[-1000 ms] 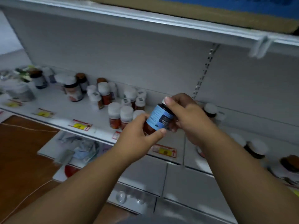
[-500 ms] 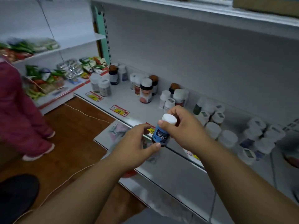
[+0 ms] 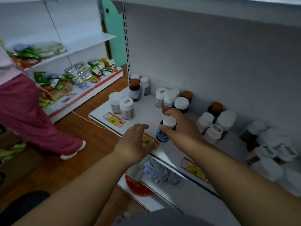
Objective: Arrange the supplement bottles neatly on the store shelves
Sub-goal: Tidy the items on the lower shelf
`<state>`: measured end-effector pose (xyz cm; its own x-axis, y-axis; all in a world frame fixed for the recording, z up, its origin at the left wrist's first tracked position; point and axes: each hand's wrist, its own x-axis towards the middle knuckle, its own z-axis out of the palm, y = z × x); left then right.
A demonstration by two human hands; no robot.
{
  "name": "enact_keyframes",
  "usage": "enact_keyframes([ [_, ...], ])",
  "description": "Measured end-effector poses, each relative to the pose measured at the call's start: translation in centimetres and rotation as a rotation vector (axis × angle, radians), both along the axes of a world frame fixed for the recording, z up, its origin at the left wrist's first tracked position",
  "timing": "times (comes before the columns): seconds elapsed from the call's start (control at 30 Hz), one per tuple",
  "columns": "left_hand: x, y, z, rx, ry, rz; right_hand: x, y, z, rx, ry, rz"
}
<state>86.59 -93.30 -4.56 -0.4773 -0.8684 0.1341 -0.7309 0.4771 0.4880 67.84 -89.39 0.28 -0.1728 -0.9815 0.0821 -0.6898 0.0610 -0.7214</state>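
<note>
Your left hand has let go of the dark, blue-labelled, white-capped supplement bottle and now hovers beside it with loose, spread fingers holding nothing. Your right hand alone pinches it by the cap, low over the front edge of the white metal shelf, so placing looks imminent.

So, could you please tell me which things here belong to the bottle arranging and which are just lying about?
Belongs to the job:
- blue-label bottle, gripped by the right hand
- left hand, open beside it
- white-capped bottles on the shelf

Just lying about:
- snack packets
- red bowl
- white cord
</note>
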Motion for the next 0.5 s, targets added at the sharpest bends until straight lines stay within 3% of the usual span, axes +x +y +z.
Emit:
enact_keyframes([
  [0.23,2.4,-8.3,-2.4,0.086,-0.081,-0.212,5.3,-6.0,-2.7,-0.014,0.120,-0.114],
  [0.37,2.9,-10.0,-3.2,-0.054,-0.087,-0.375,7.2,-6.1,-3.9,0.060,0.105,-0.150],
  [0.5,2.7,-9.7,-4.0,-0.132,-0.089,-0.350,7.8,-5.9,-4.4,0.097,0.122,-0.213],
])
